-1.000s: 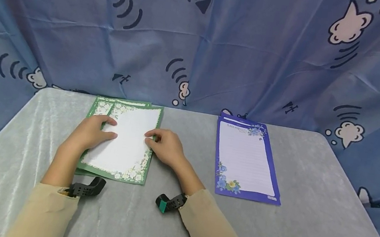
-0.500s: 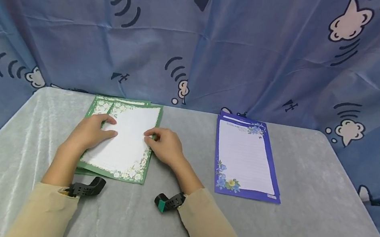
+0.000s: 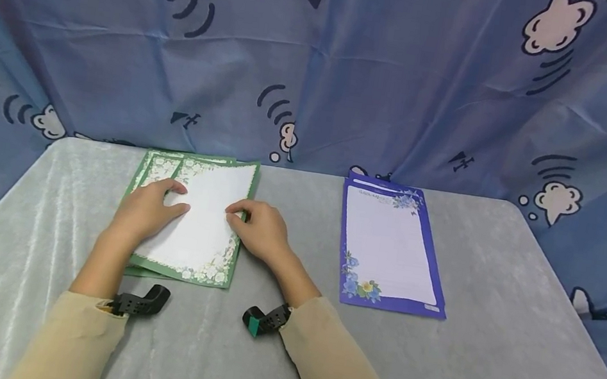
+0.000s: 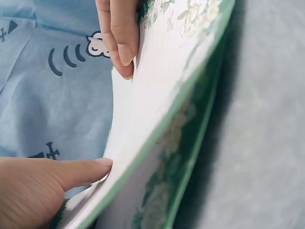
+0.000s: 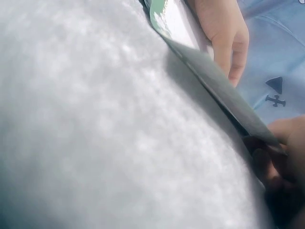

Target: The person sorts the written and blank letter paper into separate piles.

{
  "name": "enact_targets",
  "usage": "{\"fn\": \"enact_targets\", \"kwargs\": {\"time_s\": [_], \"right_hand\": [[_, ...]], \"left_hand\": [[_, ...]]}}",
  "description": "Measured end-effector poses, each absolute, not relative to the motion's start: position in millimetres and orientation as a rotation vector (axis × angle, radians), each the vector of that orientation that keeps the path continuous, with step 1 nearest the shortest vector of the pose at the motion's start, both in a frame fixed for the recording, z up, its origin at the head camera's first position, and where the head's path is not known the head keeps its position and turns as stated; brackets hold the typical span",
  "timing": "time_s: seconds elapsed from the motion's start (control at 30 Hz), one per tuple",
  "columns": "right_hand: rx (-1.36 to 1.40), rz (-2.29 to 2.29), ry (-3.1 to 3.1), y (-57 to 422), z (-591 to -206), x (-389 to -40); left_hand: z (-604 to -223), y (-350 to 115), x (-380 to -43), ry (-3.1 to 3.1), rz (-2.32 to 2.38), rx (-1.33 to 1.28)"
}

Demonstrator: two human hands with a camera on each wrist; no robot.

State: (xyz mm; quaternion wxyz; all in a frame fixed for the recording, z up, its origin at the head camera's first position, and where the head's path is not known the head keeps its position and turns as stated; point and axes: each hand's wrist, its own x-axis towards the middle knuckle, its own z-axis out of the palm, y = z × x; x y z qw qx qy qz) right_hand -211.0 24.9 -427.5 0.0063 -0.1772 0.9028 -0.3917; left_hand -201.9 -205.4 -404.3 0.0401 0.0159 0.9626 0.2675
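Note:
A green-bordered sheet of letter paper (image 3: 203,214) with white flowers lies between both hands over another green sheet (image 3: 145,170), whose left and top edges show. My left hand (image 3: 146,209) holds the left side, thumb and index finger on the white face, its other fingers hidden. At the right edge, my right hand (image 3: 263,229) grips the paper, thumb and index finger on top; the right wrist view shows its other fingers (image 5: 264,164) curled beneath. In the left wrist view the top sheet (image 4: 143,100) bows upward, with a gap above the green sheet below.
To the right lies a small pile of purple-bordered letter paper (image 3: 391,247) with blue flowers. A grey velvety cloth (image 3: 278,367) covers the table. Behind it hangs a blue patterned curtain (image 3: 379,64). Black bands (image 3: 144,302) are worn on both wrists.
The view has shifted slightly. The top green sheet now sits a little more tilted, and the hands have moved slightly with it. The purple pile stays in place.

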Motion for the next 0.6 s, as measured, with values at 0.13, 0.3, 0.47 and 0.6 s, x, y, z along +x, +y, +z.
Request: {"fn": "enact_targets", "kwargs": {"time_s": [0.13, 0.3, 0.47, 0.6], "right_hand": [[-0.564, -1.216, 2.826, 22.0, -426.6, -211.7], [-0.561, -1.213, 2.822, 20.2, -426.3, -211.6], [-0.552, -1.208, 2.829, 21.9, -427.0, -211.9], [-0.537, -1.221, 2.822, 24.6, -427.9, -211.9]], "left_hand": [[-405.5, -208.2, -201.0, 2.950, 0.821, 0.028], [-406.0, -210.0, -199.9, 2.944, 0.833, 0.021], [-407.3, -209.9, -201.8, 2.943, 0.838, 0.044], [-407.7, -207.8, -203.9, 2.941, 0.834, 0.058]]}}
